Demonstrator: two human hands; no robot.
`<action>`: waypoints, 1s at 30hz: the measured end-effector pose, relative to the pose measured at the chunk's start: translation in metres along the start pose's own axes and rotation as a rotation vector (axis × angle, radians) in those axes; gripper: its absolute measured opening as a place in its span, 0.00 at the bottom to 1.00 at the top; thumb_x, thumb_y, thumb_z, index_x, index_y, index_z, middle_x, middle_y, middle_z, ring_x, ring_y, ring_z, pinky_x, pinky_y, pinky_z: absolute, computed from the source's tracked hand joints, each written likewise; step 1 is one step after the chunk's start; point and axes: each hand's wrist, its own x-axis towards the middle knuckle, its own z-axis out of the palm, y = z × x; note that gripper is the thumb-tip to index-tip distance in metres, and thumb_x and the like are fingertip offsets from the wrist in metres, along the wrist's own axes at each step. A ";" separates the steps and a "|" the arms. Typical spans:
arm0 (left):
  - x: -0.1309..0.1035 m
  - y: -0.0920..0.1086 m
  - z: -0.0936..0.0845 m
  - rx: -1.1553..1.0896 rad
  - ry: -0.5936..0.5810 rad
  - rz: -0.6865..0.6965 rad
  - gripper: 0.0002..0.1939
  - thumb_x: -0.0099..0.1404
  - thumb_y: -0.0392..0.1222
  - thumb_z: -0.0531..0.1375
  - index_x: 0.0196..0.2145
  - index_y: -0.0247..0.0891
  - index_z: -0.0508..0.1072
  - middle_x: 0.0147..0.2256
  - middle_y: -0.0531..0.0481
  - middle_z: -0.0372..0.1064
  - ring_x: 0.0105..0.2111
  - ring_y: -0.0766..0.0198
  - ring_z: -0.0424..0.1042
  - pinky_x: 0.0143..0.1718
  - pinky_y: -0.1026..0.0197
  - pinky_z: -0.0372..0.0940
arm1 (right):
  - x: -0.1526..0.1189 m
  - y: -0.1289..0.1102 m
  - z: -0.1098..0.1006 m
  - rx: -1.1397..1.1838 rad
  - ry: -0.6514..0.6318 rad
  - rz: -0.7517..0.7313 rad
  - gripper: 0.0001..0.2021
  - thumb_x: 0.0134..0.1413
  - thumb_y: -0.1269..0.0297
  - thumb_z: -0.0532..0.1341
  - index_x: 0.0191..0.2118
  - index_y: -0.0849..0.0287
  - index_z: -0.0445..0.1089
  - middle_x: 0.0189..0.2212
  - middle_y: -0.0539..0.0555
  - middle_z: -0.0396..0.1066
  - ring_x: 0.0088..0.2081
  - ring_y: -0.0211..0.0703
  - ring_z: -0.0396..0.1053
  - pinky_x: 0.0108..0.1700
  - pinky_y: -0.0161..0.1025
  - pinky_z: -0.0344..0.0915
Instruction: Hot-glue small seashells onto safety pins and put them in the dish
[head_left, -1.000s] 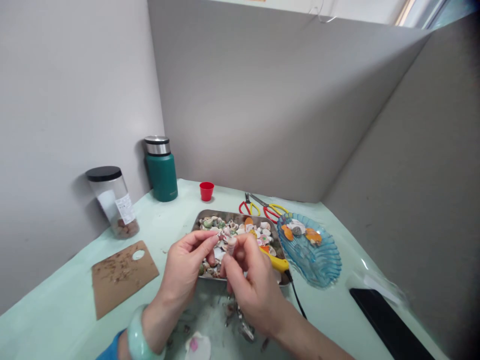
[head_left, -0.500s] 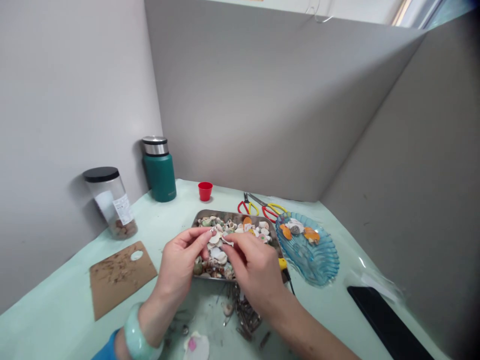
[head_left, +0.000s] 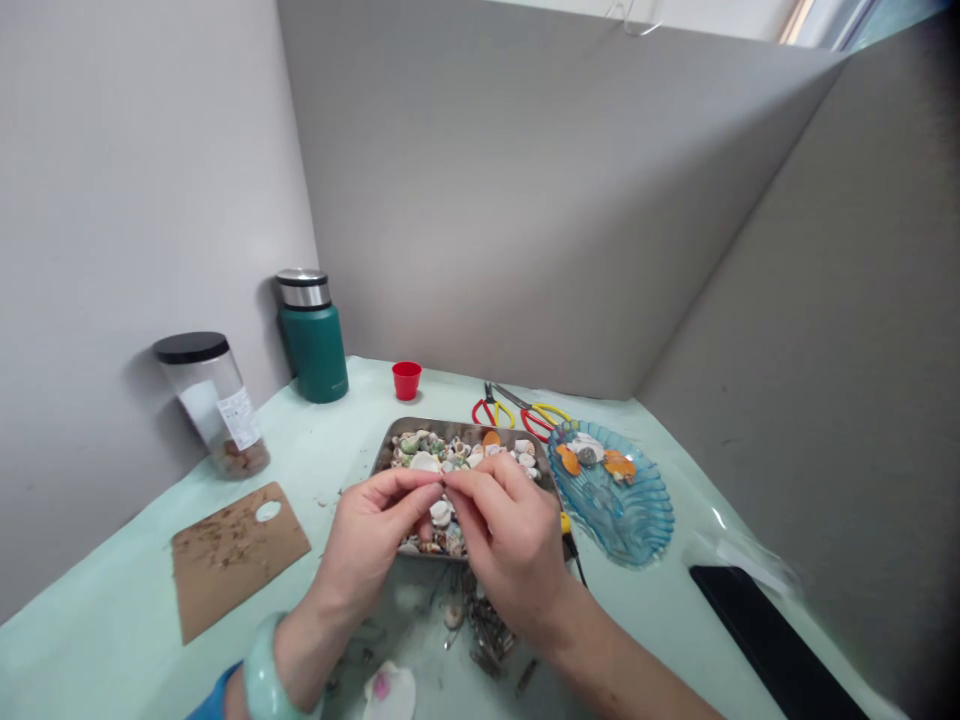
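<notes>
Over a metal tray point(head_left: 382, 445) of small shells, my left hand point(head_left: 382, 520) and my right hand point(head_left: 510, 530) meet fingertip to fingertip. Both are pinched closed, and whatever lies between the fingertips is too small to make out. White and greenish shells point(head_left: 420, 442) fill the tray under and behind the hands. Small metal pieces point(head_left: 487, 630) lie in a pile below my right hand. A white shell with a pink spot point(head_left: 391, 692) rests near the front edge of the view.
Left: brown card point(head_left: 236, 560), black-lidded jar point(head_left: 217, 405), green flask point(head_left: 313, 345). A red cup point(head_left: 406, 381) and scissors point(head_left: 536, 415) stand or lie behind the tray. Right: blue dish point(head_left: 626, 520) holding shells, black flat object point(head_left: 772, 640). A yellow-handled tool point(head_left: 565, 523) is beside my right hand.
My fingertips have come together from slightly apart. The white shell pieces seen between them before no longer show there. The view has shifted slightly.
</notes>
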 end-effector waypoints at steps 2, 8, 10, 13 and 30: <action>0.000 0.001 -0.001 0.021 -0.012 0.003 0.06 0.53 0.40 0.64 0.30 0.37 0.77 0.21 0.55 0.69 0.18 0.73 0.63 0.21 0.70 0.59 | 0.001 0.001 0.000 -0.017 0.020 -0.017 0.08 0.56 0.72 0.55 0.34 0.62 0.72 0.26 0.54 0.64 0.27 0.37 0.63 0.29 0.33 0.59; -0.002 0.005 -0.001 0.101 -0.002 0.031 0.06 0.54 0.41 0.64 0.30 0.37 0.77 0.20 0.56 0.69 0.18 0.72 0.63 0.21 0.70 0.59 | -0.002 0.001 0.000 -0.048 0.044 -0.025 0.07 0.55 0.72 0.56 0.31 0.63 0.71 0.26 0.54 0.64 0.27 0.37 0.63 0.29 0.33 0.59; -0.002 0.005 -0.001 0.105 -0.002 0.036 0.06 0.53 0.41 0.64 0.29 0.37 0.77 0.21 0.55 0.69 0.19 0.73 0.63 0.21 0.70 0.60 | -0.002 0.002 0.000 -0.064 0.045 -0.041 0.08 0.55 0.73 0.55 0.30 0.63 0.71 0.25 0.54 0.64 0.26 0.37 0.63 0.28 0.33 0.59; -0.003 0.006 0.000 0.095 -0.001 0.039 0.05 0.53 0.40 0.64 0.29 0.37 0.77 0.22 0.55 0.70 0.18 0.73 0.63 0.21 0.70 0.60 | -0.001 0.002 0.001 -0.100 0.036 -0.067 0.09 0.56 0.73 0.54 0.30 0.63 0.70 0.25 0.54 0.63 0.26 0.37 0.62 0.28 0.33 0.58; -0.004 0.004 0.002 0.094 0.075 0.032 0.07 0.52 0.42 0.65 0.28 0.36 0.76 0.22 0.54 0.71 0.18 0.72 0.63 0.21 0.70 0.61 | -0.002 0.003 0.002 -0.132 -0.003 -0.069 0.08 0.56 0.71 0.53 0.29 0.62 0.67 0.26 0.54 0.63 0.26 0.38 0.61 0.27 0.34 0.56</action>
